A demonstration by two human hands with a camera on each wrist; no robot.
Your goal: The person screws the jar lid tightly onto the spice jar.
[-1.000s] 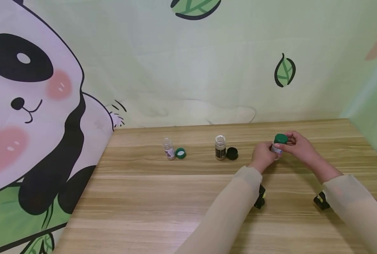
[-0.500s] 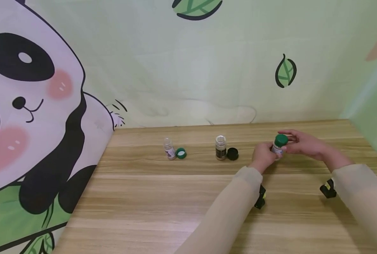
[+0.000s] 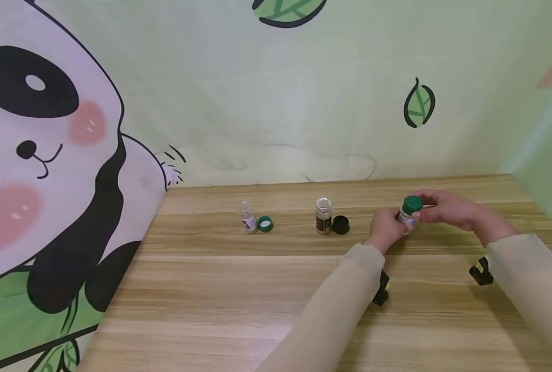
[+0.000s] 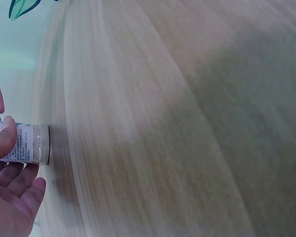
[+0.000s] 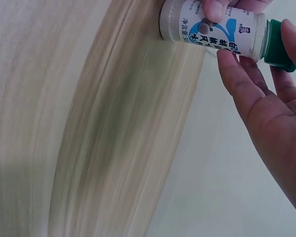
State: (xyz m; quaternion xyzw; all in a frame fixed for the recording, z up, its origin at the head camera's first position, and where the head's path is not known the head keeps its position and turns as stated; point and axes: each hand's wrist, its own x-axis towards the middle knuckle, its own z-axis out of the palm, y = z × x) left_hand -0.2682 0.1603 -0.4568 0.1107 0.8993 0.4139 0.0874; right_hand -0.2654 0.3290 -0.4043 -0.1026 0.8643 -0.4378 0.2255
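My left hand [image 3: 386, 228] grips a clear seasoning jar [image 5: 222, 27] with a white and blue label, at the right of the table in the head view. The jar stands nearly upright, its base at or close to the wood. On its top is a green cap [image 3: 412, 204], which my right hand [image 3: 450, 211] pinches. In the right wrist view the thumb lies over the cap and the fingers reach behind it. The left wrist view shows the thumb and fingers around the jar's label [image 4: 23, 143], while the cap is out of sight.
Left of the hands, an uncapped jar with a black label [image 3: 323, 217] stands beside a black cap [image 3: 341, 225]. Further left is a smaller uncapped jar [image 3: 248, 218] with a green cap [image 3: 265, 224] beside it. A printed backdrop [image 3: 276, 103] rises behind the wooden table [image 3: 220, 305].
My right hand loosened its fingers from the green cap, its forearm swung outward to the right, and the fingers closed around the cap again. The left hand and jar stayed in place.
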